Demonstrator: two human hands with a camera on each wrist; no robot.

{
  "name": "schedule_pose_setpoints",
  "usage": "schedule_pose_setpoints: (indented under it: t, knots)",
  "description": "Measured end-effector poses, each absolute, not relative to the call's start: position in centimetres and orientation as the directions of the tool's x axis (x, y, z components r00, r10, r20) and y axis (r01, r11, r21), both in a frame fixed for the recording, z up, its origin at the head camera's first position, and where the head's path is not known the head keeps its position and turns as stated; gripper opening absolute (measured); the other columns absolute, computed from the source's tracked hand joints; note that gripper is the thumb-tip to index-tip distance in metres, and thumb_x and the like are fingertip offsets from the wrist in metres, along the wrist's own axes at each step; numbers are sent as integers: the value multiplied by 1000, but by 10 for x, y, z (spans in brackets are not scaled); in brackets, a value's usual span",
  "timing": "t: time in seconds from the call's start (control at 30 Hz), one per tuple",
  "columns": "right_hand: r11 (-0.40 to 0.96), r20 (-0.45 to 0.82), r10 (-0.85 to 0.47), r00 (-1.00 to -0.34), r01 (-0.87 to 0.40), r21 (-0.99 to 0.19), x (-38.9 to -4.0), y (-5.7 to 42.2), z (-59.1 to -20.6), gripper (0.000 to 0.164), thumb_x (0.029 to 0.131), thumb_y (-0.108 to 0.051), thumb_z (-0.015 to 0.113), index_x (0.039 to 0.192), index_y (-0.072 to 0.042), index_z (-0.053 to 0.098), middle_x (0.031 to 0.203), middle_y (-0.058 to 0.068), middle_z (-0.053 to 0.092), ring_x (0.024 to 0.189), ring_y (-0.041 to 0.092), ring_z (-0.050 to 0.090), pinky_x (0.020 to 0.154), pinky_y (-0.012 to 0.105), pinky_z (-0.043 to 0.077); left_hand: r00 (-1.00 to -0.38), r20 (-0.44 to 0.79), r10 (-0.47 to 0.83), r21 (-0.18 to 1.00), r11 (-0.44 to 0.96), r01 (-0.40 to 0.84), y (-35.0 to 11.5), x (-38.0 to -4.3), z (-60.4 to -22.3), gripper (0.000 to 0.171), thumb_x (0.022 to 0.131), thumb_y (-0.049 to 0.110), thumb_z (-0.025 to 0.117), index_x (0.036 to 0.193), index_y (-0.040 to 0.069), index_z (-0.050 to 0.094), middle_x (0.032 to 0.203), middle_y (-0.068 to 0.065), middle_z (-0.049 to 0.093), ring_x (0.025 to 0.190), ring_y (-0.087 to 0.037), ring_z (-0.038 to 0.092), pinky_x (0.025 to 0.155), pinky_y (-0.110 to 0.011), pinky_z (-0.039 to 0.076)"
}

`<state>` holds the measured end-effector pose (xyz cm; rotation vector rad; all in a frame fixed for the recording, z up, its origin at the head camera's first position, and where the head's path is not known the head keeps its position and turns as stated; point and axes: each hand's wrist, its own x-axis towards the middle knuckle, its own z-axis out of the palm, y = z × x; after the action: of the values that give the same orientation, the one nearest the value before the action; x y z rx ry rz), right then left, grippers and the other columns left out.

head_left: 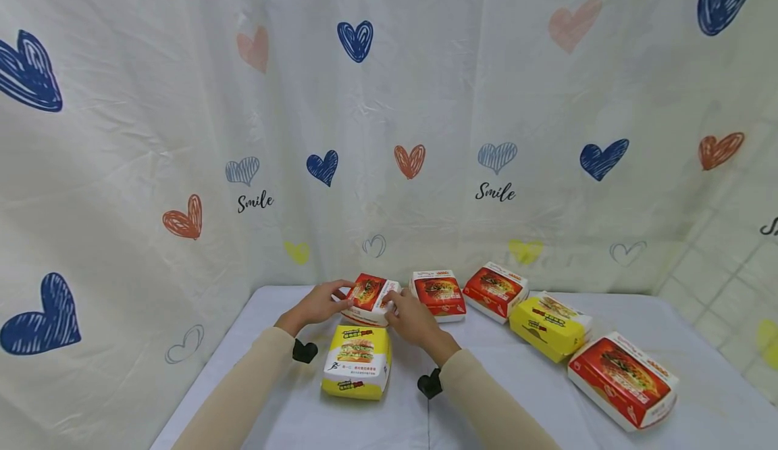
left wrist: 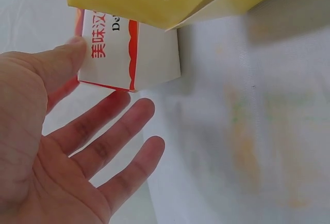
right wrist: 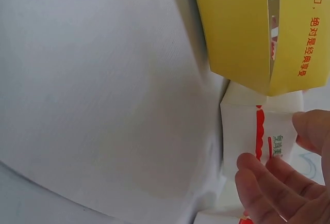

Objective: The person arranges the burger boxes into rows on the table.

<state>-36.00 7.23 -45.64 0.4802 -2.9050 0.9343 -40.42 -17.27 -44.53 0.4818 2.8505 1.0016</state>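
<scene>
A red-and-white burger box [head_left: 368, 293] sits at the back of the table with a hand at either end. My left hand [head_left: 319, 303] holds its left end, the thumb on the printed white side [left wrist: 111, 53] and the other fingers spread below. At the opposite end my right hand [head_left: 415, 316] grips it, thumb at the top edge and fingertips [right wrist: 249, 161] against the white side [right wrist: 240, 131]. Directly in front of it, between my forearms, lies a yellow-and-white burger box [head_left: 357, 359], which overlaps it in both wrist views.
To the right, a row of boxes curves toward the front: a red one [head_left: 439, 296] near my right hand, another red one [head_left: 495, 291], a yellow one [head_left: 550, 325] and a larger-looking red one [head_left: 623, 379]. A heart-print curtain [head_left: 450, 98] hangs behind the white-covered table [head_left: 486, 396].
</scene>
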Motion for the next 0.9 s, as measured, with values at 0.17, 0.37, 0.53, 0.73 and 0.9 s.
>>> schedule_pose_setpoints:
  t: [0.17,0.37,0.53,0.73,0.9]
  knots:
    - [773,141,-304,-942,-330,-542,-358,72,-453,32,100,-27,65,131,-19,63,116,9,59,87,18,58,75,33,57,-954,40,296,607,751,259,-174,-404,-446,42,99,29,67,140,24,60,121,-8,69,106,-22,65,90,-45,56]
    - [765,169,-288,-943,-333,-552,-357,74,-445,34,100,-25,66,132,-15,62,121,11,61,91,20,60,77,35,59,-969,58,240,578,783,228,-174,-404,-447,39,99,32,68,136,22,62,118,-6,69,99,-20,63,85,-40,56]
    - [763,208,-238,-949,-315,-565,-363,76,-439,41,100,-24,67,137,-10,58,131,13,55,105,24,61,92,42,59,-973,97,210,577,784,226,-173,-404,-446,36,98,33,69,130,17,64,107,-5,70,91,-19,63,77,-35,53]
    - [787,193,-217,-957,-288,-546,-370,73,-438,50,99,-27,68,144,-11,53,150,16,47,132,33,56,108,51,49,-972,106,210,586,776,232,-172,-404,-445,26,96,30,72,117,17,63,91,-2,63,77,-17,56,66,-29,45]
    - [809,128,-223,-966,-257,-529,-372,69,-442,53,99,-30,69,146,-12,53,160,14,40,140,36,50,111,54,46,-968,109,225,579,778,246,-172,-405,-449,24,94,31,75,111,19,63,84,-1,60,71,-16,53,61,-30,42]
